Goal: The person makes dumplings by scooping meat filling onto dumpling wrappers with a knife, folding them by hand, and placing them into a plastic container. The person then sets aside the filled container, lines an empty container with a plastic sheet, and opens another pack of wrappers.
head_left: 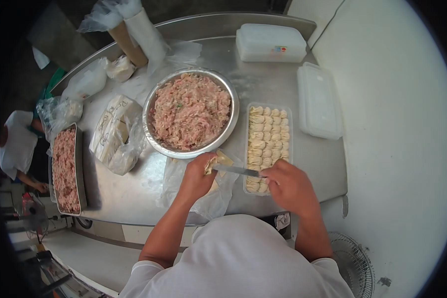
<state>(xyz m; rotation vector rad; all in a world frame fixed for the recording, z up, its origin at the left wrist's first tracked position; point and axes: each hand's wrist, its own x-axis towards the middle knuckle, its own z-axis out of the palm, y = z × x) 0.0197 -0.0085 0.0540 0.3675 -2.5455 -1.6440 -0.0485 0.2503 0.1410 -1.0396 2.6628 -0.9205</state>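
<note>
Bowl (235,110) left of dumplings (267,135)

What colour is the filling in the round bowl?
The filling is mostly pale pink, best seen in the head view.

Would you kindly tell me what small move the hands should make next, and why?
I would probably draw the flat blade off the wrapper, letting the left hand gather it: the right hand holds the blade with its tip at the wrapper, and the dumplings nearby look gathered.
</note>
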